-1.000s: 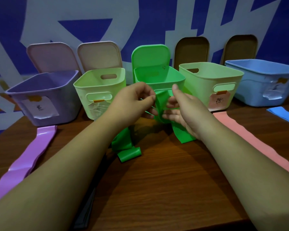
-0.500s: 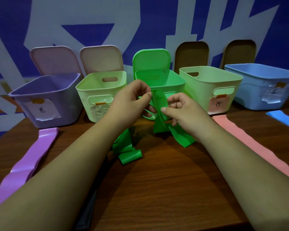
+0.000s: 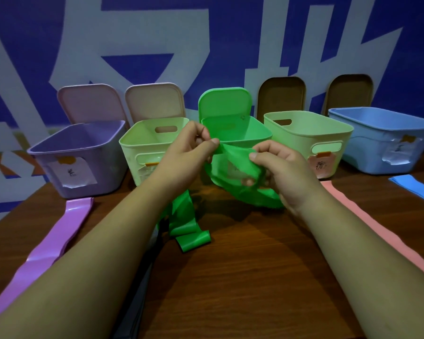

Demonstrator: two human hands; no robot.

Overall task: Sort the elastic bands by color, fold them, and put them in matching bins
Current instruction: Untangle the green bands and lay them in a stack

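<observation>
On the table [image 3: 230, 277] a purple band [image 3: 49, 245] lies at left, with a pink band [image 3: 367, 221] and a blue band [image 3: 411, 187] at right. The left hand [image 3: 186, 152] and right hand [image 3: 284, 167] each pinch the green band [image 3: 186, 231] with thumb and curled fingers, holding it looped before the green bin [image 3: 245, 133], its tail on the table. The purple bin [image 3: 78, 148] and blue bin [image 3: 382, 133] carry paper labels with handwriting too blurred to read

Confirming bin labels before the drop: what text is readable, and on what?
Purple bin's label: one handwritten character, blurred.
Left pale-green bin's label: blurred.
Green bin's label: blurred.
Pink label, right pale-green bin: perhaps "粉".
Blue bin's label: blurred.
Wall: cropped white strokes, unreadable.
</observation>
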